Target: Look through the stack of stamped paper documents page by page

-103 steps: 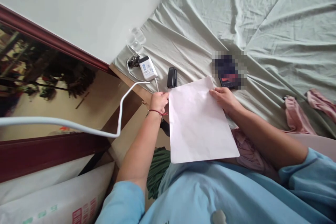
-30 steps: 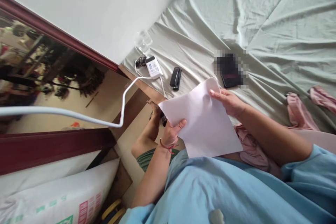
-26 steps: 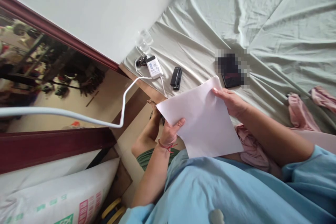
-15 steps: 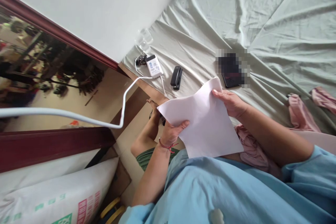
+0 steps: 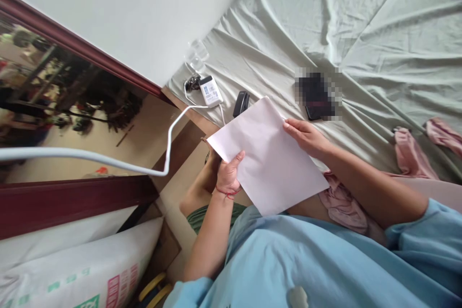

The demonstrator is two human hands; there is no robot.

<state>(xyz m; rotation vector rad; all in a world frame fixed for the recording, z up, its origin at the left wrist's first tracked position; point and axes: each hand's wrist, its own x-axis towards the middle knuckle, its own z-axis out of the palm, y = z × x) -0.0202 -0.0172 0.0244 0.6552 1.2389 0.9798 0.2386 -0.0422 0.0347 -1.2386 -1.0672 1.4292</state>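
Note:
A blank white sheet of paper (image 5: pixel 274 163) is held up over my lap; whether it is one sheet or a few I cannot tell. My left hand (image 5: pixel 230 172) grips its left side, thumb on top and the fingers hidden beneath. On the opposite edge, my right hand (image 5: pixel 306 137) pinches the paper with the thumb out of sight. Just past the paper's far corner lies a black stapler (image 5: pixel 240 103), its near end partly covered by the sheet. A dark phone-like object (image 5: pixel 314 111), mostly blurred out, rests beyond my right hand.
A white power adapter (image 5: pixel 211 91) with a white cable (image 5: pixel 108 159) sits at the corner of the grey-green bedsheet (image 5: pixel 361 48). Behind it is a clear plastic item (image 5: pixel 197 54). Pink cloth (image 5: pixel 342 204) lies by my lap. White printed sacks (image 5: pixel 90 260) stand lower left.
The paper has flattened from a curved shape, and its far edge has shifted to the left, covering part of the stapler. Both hands have moved slightly left with it.

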